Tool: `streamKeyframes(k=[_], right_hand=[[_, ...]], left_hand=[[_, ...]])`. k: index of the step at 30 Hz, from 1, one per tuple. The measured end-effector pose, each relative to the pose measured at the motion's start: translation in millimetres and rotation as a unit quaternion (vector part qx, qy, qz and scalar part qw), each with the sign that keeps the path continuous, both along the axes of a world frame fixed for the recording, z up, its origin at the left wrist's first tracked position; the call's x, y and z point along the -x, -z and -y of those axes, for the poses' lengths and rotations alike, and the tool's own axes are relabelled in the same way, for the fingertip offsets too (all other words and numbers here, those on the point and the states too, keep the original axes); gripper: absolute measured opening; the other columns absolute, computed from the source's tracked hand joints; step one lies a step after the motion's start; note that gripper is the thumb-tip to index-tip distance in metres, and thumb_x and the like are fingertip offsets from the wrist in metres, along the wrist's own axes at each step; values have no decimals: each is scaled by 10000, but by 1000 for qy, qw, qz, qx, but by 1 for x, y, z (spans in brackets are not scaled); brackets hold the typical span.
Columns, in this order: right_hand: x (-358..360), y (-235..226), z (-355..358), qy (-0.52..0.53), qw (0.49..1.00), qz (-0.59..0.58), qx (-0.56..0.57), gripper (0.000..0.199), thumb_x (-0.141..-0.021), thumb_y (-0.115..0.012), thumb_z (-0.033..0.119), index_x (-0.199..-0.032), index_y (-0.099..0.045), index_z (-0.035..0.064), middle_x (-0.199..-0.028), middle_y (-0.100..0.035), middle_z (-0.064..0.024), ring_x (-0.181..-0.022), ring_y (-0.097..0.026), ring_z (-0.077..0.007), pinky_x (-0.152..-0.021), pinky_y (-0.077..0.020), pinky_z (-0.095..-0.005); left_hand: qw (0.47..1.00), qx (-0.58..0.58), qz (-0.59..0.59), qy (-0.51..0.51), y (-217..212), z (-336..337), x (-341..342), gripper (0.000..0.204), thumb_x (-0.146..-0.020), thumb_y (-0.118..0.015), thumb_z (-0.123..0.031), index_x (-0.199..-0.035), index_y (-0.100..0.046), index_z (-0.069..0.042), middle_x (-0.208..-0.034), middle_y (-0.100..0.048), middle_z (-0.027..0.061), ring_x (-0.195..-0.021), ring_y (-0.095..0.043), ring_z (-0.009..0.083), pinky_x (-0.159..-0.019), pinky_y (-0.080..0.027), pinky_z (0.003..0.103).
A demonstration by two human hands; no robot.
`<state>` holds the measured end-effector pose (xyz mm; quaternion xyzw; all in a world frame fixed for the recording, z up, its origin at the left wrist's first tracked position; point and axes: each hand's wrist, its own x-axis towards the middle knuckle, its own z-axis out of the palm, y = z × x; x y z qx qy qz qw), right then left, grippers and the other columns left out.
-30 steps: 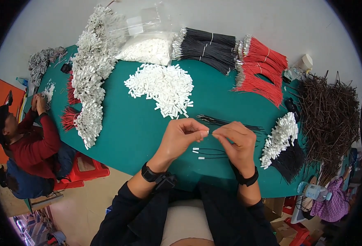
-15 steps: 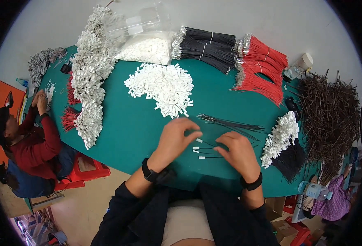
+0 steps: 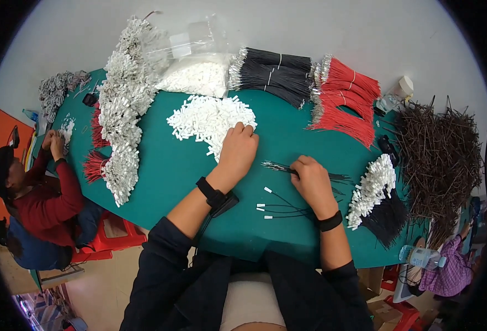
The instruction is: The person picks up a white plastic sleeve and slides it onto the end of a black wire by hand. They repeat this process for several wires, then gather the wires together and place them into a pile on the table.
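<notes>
At the right edge of a pile of small white plastic housings (image 3: 213,118) is my left hand (image 3: 239,146), fingers bent down and closed; whatever they pinch is hidden beneath them. My right hand (image 3: 312,179) has its thumb and fingers pressed together on a black wire from the loose bunch of black wires (image 3: 276,166). Between my forearms lie several black wires with white housings on their ends (image 3: 268,217), side by side, tips pointing left.
Finished black wires with white ends (image 3: 373,187) are heaped at right, beside a brown tangle (image 3: 439,154). Black bundles (image 3: 271,71), red bundles (image 3: 345,99) and a bag of housings (image 3: 196,74) line the back. A long white heap (image 3: 119,121) separates me from a co-worker (image 3: 50,187).
My left hand has moved up to the white pile. My right hand has shifted slightly up to the loose black wires. Another white-ended wire now lies on the table.
</notes>
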<state>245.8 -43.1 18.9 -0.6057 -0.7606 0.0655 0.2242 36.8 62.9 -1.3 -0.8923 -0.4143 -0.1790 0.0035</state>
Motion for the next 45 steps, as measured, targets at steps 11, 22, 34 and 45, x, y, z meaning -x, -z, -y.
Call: streamKeyframes(k=[11, 22, 34, 45], right_hand=[[-10, 5, -3, -15, 998, 56, -21, 55, -759, -711, 14, -810, -690, 12, -819, -635, -109, -832, -636, -315, -712, -531, -445], [-14, -24, 12, 22, 955, -295, 16, 52, -895, -680, -25, -931, -718, -29, -829, -698, -95, -658, -625, -173, -606, -480, -290], [16, -66, 31, 43, 932, -361, -18, 106, -814, -793, -23, -916, -772, -5, -670, -608, -24, -583, -483, -66, -515, -326, -230], [24, -63, 34, 44, 932, -356, -41, 116, -791, -802, -39, -900, -776, -8, -668, -616, -21, -573, -507, -69, -511, -339, -231]], left_hand=[[999, -22, 24, 35, 2, -4, 4, 72, -803, -719, -69, -852, -679, -33, -914, -635, 90, -913, -588, 257, -811, -514, 366], [661, 501, 558, 3, -42, 40, 15, 196, -968, -665, -31, -1140, -705, 53, -1035, -753, 140, -896, -724, 175, -798, -576, 290], [649, 493, 579, -12, -56, 79, 11, 182, -971, -684, -66, -1113, -725, 42, -935, -754, 125, -869, -724, 151, -791, -568, 251], [661, 483, 574, -11, -54, 84, 13, 168, -971, -690, -77, -1088, -736, 33, -898, -751, 103, -800, -705, 124, -751, -563, 245]])
